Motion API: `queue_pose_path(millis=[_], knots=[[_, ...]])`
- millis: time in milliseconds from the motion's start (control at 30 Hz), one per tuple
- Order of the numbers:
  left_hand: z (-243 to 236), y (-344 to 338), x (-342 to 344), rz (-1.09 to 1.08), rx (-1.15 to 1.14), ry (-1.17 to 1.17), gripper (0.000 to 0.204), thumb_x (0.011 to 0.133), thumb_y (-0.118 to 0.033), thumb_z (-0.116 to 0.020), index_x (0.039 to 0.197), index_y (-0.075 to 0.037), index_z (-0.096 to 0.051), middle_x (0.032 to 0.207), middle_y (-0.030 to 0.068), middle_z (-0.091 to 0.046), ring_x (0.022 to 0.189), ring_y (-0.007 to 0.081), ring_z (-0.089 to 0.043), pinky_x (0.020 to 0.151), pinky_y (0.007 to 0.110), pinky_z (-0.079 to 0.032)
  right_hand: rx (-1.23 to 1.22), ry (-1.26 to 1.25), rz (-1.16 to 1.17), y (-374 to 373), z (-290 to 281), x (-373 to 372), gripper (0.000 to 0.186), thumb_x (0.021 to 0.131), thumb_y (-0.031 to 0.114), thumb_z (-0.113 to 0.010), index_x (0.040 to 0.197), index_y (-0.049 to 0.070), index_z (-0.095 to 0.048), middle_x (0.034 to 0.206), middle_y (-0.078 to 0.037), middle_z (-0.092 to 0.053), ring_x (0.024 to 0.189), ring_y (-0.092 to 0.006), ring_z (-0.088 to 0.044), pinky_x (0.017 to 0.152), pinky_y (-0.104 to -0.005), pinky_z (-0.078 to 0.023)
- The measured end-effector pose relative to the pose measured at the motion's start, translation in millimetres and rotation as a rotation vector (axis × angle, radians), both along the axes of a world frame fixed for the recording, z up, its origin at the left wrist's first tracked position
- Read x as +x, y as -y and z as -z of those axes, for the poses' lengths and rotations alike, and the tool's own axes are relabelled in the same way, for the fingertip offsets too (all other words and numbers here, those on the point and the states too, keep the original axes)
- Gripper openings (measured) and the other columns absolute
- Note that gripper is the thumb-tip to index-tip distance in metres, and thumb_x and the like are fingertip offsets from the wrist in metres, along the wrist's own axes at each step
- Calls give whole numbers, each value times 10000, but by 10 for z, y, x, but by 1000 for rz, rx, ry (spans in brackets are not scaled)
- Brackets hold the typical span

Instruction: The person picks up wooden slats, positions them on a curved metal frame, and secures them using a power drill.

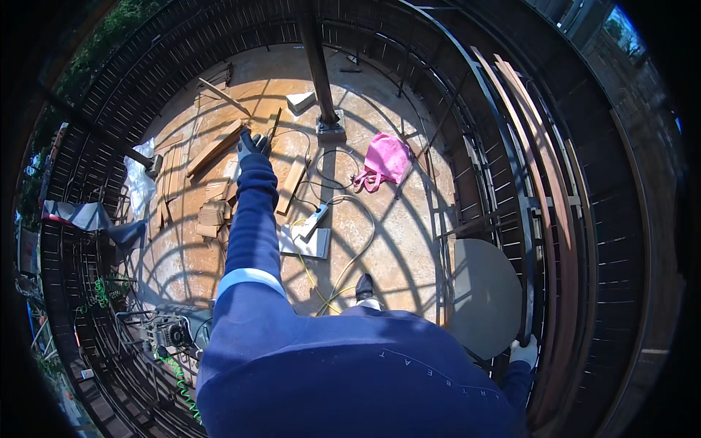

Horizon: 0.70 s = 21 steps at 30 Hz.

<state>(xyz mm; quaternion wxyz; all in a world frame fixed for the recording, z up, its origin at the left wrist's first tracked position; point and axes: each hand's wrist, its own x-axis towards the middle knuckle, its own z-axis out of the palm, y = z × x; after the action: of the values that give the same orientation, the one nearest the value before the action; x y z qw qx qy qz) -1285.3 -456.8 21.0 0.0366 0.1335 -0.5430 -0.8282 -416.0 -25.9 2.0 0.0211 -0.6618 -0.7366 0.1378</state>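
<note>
My left arm reaches forward over the floor. My left hand [253,144], in a dark glove, has its fingers apart and nothing visible in them. Seen from above, it is beside the end of a thick wooden board [214,150] and near a thin dark strip [274,124]; whether it touches either, I cannot tell. Low on the right, my right hand [523,352] in a pale glove is closed round the lower part of a dark metal rail [527,292]. Its fingers are partly hidden. Long wooden planks [551,182] lie along that rail.
A power strip [314,221] rests on a pale block [315,244], with a yellow cord [310,277] around it. A pink bag [387,158] lies ahead, right of a dark post [317,69]. A round grey board [485,298] stands right; a machine [171,332] is at left.
</note>
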Motion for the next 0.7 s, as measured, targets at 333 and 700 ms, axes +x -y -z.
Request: queue_pose_path(millis=[333,700], knots=[[1711,-2882,3754,1502,-131,214,291,1047,-256,-635,1245,-47,-679,991,141,-746,795,232,-725,698,363,-599,274,200,73,353,-498,-614,812,740,399,-815,1427,64,-539,1245,-124,-652,1174,-300,-611,1061,-476,-434],[474,-5137,5181,1876,-273,-868,370,998,2,-619,1367,19,-613,1309,133,-696,1147,204,-680,1004,322,-533,300,-80,-53,727,-498,87,772,856,422,-714,1530,118,-491,1472,-136,-540,1422,-326,-437,1261,-525,-202]])
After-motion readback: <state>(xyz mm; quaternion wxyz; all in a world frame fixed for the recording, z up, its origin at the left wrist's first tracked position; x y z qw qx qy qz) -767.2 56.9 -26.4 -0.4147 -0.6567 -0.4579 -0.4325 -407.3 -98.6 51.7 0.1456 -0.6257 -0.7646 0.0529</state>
